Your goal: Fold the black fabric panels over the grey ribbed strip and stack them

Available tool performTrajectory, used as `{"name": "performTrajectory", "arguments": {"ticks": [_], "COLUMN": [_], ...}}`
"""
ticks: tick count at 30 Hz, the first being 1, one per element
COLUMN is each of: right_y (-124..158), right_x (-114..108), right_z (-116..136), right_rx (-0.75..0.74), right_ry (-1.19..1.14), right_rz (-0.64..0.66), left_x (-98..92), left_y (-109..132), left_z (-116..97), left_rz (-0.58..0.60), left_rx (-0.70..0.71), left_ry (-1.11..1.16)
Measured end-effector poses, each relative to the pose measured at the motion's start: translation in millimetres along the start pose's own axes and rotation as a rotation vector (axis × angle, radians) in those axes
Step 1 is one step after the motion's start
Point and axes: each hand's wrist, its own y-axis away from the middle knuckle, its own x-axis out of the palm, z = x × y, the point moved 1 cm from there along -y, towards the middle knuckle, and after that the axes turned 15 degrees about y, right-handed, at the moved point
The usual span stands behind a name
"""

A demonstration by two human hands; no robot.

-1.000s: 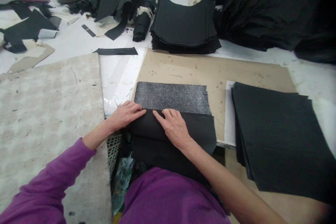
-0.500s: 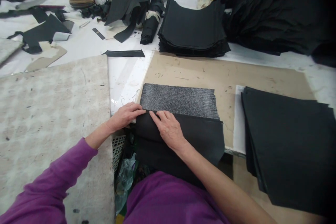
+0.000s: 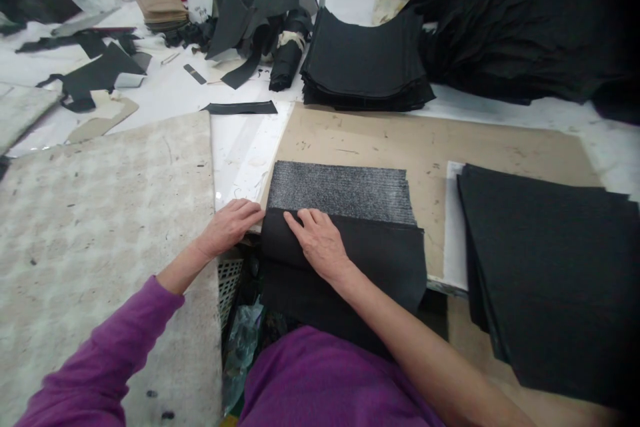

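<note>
A black sheet of leather-like material (image 3: 370,247) lies over the table's front edge and hangs toward my lap. Its top edge runs along a grey, speckled layered stack (image 3: 340,190) with stepped right edges. My right hand (image 3: 320,243) rests on the black sheet near its top edge, fingers spread and holding nothing. At the sheet's upper left corner is my left hand (image 3: 234,223), its fingers drawn together with the tips at the edge. Whether anything is pinched between them is too small to make out.
Black panels (image 3: 550,267) overhang the table at right. Behind the tan board (image 3: 350,137) stand a curved-top black stack (image 3: 365,60) and heaped black fabric (image 3: 520,33). A pale padded board (image 3: 110,227) lies left; scraps (image 3: 105,70) and a black roll (image 3: 289,60) lie farther back.
My left hand has slid a little left along the top edge, from over the black sheet to its corner. My right hand stays in place on the sheet. The view has shifted slightly.
</note>
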Motion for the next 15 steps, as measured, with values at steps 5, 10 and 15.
{"name": "performTrajectory", "arguments": {"ticks": [5,10,15], "right_y": [3,30,103], "right_x": [1,0,-8], "right_z": [2,-26,-94], "right_rx": [0.022,0.044,0.209], "right_ry": [-0.013,-0.018,0.056], "right_rz": [-0.04,-0.047,0.05], "left_x": [16.6,37.0,32.1], "left_y": [-20,-39,-44], "left_z": [-34,-48,-40], "left_rz": [-0.183,-0.16,-0.11], "left_rx": [-0.122,-0.139,-0.163], "left_ry": [0.103,0.019,0.043]}}
